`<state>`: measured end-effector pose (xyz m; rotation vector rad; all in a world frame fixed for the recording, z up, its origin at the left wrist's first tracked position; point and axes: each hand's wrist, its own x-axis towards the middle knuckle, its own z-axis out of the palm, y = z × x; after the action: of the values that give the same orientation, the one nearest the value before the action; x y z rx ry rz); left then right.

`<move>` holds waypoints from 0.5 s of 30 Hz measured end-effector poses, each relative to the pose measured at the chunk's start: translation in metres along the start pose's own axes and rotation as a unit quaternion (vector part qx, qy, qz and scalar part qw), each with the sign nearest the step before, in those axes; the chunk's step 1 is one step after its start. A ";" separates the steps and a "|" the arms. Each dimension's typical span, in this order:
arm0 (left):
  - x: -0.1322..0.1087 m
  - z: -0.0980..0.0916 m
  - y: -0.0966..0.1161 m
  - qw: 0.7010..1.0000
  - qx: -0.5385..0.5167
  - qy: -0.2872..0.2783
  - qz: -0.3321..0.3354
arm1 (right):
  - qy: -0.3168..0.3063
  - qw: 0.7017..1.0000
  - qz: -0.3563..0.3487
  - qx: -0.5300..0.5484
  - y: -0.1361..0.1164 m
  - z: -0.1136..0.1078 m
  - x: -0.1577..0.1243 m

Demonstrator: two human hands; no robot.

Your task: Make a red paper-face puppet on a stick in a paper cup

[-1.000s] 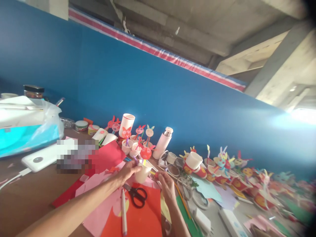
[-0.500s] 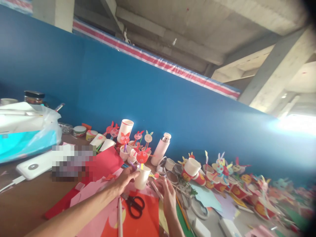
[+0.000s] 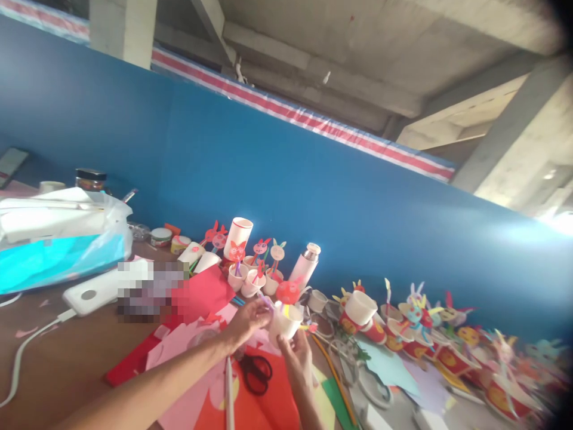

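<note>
A white paper cup [image 3: 282, 325] is held up over the papers, with a red paper animal head [image 3: 289, 291] standing above its rim on a yellow strip. My right hand [image 3: 298, 355] is closed round the cup's lower right side, thumb in front. At the cup's left, my left hand [image 3: 251, 319] pinches a thin purple strip [image 3: 267, 301] by the rim; its fingertips are partly blurred. Black-handled scissors [image 3: 256, 373] lie below the cup on orange-red paper [image 3: 264, 412]. A white stick [image 3: 230, 388] lies left of them.
Behind the cup stand several finished cup figures [image 3: 237, 275] and a white thermos [image 3: 305, 263]. More red cups with paper animals [image 3: 416, 334] line the right side. At left are a white power bank [image 3: 105, 289] with cable and a plastic bag [image 3: 62, 257]. A blue partition [image 3: 277, 179] rises behind.
My right hand has come in from the right and taken hold of the cup. My left hand has shifted from the cup's side to the purple strip. The view has turned slightly left.
</note>
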<state>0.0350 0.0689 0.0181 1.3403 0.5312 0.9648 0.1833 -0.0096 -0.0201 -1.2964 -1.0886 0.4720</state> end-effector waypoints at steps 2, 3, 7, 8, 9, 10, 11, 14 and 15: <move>0.007 -0.013 0.002 0.999 0.037 0.015 0.002 | 0.014 0.999 0.023 0.028 -0.001 -0.014 0.005; 0.011 -0.021 0.001 0.998 0.058 0.024 0.001 | 0.025 0.998 0.032 0.042 -0.002 -0.021 0.007; 0.021 -0.046 -0.003 0.987 0.152 0.049 -0.007 | 0.064 0.994 0.052 0.075 -0.005 -0.038 0.012; 0.022 -0.049 -0.005 0.983 0.175 0.047 -0.010 | 0.067 0.993 0.054 0.080 -0.005 -0.039 0.013; 0.023 -0.051 -0.006 0.979 0.197 0.045 -0.012 | 0.068 0.992 0.055 0.086 -0.005 -0.039 0.013; 0.025 -0.052 -0.008 0.975 0.216 0.042 -0.014 | 0.067 0.992 0.056 0.092 -0.004 -0.038 0.013; 0.026 -0.051 -0.009 0.971 0.234 0.040 -0.016 | 0.065 0.991 0.057 0.099 -0.003 -0.036 0.013; 0.034 -0.046 -0.013 0.963 0.266 0.033 -0.023 | 0.052 0.990 0.063 0.116 -0.002 -0.031 0.012; 0.038 -0.044 -0.015 0.962 0.269 0.029 -0.026 | 0.044 0.990 0.064 0.119 -0.001 -0.030 0.012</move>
<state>0.0242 0.1261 0.0029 1.7729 0.9139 0.8475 0.2131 -0.0162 -0.0114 -1.1684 -0.8509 0.6149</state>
